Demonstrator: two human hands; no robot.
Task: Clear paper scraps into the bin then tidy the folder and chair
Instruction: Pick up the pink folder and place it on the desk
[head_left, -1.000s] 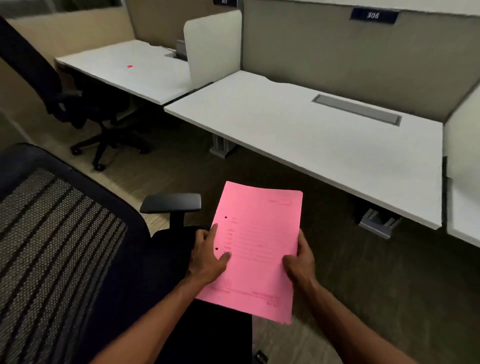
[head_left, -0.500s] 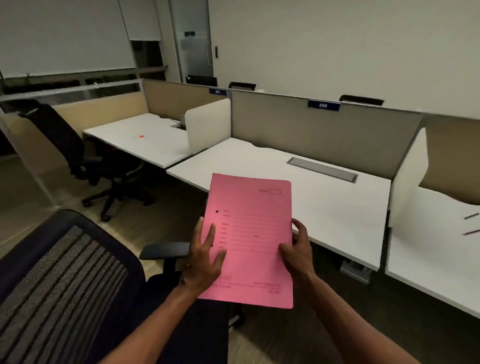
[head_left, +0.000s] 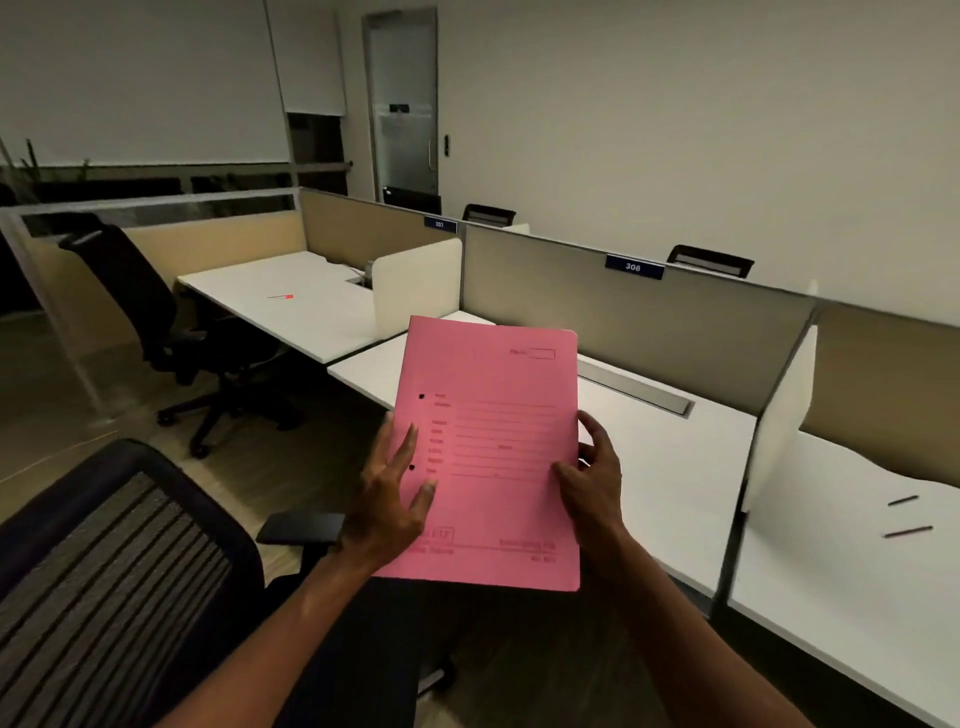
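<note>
A pink folder (head_left: 498, 447) with printed lines and two punch holes is held upright in front of me, above the near edge of the white desk (head_left: 670, 493). My left hand (head_left: 387, 501) grips its left edge with fingers spread across the cover. My right hand (head_left: 592, 478) holds its right edge, thumb on the front. A black mesh-backed chair (head_left: 114, 577) stands at my lower left, its armrest (head_left: 301, 527) just left of my left hand. No bin or paper scraps are in view.
A second black chair (head_left: 150, 322) stands at the far left desk (head_left: 291, 306), which carries a small red item (head_left: 283, 296). Partition panels (head_left: 623, 317) back the desks. Two pens (head_left: 906, 517) lie on the right desk. A glass door (head_left: 402, 104) is behind.
The folder has been raised from low over the chair seat to upright above the desk edge. My view has tilted up, showing more of the room.
</note>
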